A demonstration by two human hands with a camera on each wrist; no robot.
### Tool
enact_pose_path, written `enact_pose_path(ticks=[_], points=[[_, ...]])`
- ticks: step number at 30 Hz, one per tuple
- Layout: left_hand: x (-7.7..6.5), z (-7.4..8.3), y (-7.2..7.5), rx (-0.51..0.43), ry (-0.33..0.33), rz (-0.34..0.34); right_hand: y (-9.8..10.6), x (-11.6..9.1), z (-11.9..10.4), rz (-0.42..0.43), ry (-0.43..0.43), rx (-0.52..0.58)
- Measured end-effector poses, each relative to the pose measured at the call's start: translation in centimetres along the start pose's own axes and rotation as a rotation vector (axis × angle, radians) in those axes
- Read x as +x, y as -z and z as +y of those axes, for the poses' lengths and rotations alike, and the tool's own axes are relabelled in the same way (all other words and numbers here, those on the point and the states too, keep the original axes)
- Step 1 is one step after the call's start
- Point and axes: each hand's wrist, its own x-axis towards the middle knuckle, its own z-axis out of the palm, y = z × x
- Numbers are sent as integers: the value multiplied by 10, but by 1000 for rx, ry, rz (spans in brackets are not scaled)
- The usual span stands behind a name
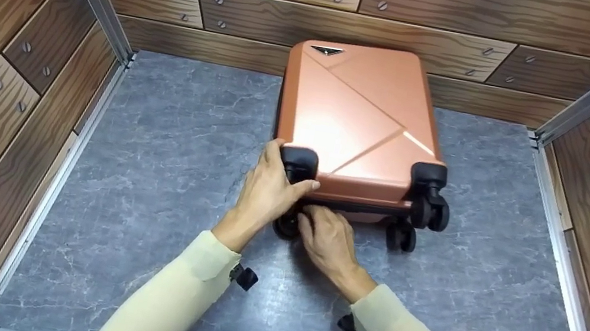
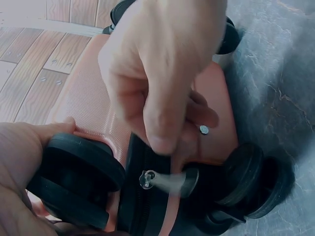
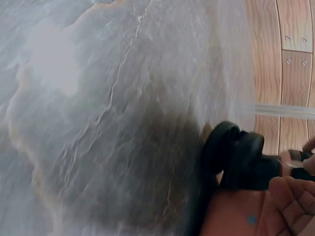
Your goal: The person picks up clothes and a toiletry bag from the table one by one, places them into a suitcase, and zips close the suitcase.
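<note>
A rose-gold hard-shell suitcase (image 1: 362, 102) lies flat on the floor, its wheeled end towards me. My left hand (image 1: 266, 187) grips its near left corner by a black wheel (image 2: 81, 167), thumb across the end. At that same end my right hand (image 1: 329, 242) hovers with bent fingers close over the black zip (image 2: 141, 204). In the left wrist view a zip pull (image 2: 170, 183), blurred, sticks out from its slider just below the right thumb and apart from it. The right wrist view catches only part of the right hand's fingers (image 3: 290, 201).
Grey marbled floor (image 1: 181, 128) surrounds the suitcase. Wood-patterned walls (image 1: 272, 18) rise at the back and both sides, with metal rails (image 1: 564, 276) along the edges. Twin wheels (image 1: 430, 212) jut from the suitcase's near right corner.
</note>
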Motion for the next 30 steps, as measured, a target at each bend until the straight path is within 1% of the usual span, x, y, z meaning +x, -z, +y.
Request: enact_pose_path(ticks=[4,7,10,14,17,19,21,23,25,28,30], points=[[-1,1,0,-9,13,-7,12,0,10,90,29,-7],[-1,2,1,-23,20,-19,27,2,17,146,36,-27],[-2,1,3,-46,22,-35,45,6,24,210,32,-36],[-2,-2,5,-68,24,-47,72,14,34,326,44,-50],[-1,-5,8,-73,27,-50,90,21,40,396,51,-97],[1,-7,10,-75,27,-50,100,25,45,415,32,-139],[2,-8,12,-77,27,-53,108,27,50,388,-13,-182],[3,-8,14,-82,30,-58,115,28,55,322,-79,-206],[3,-8,16,-88,31,-65,122,28,60,201,-172,-196],[3,-10,17,-94,23,-77,131,28,66,1,-331,-134],[2,-12,17,-104,7,-86,134,27,70,-95,-421,-88]])
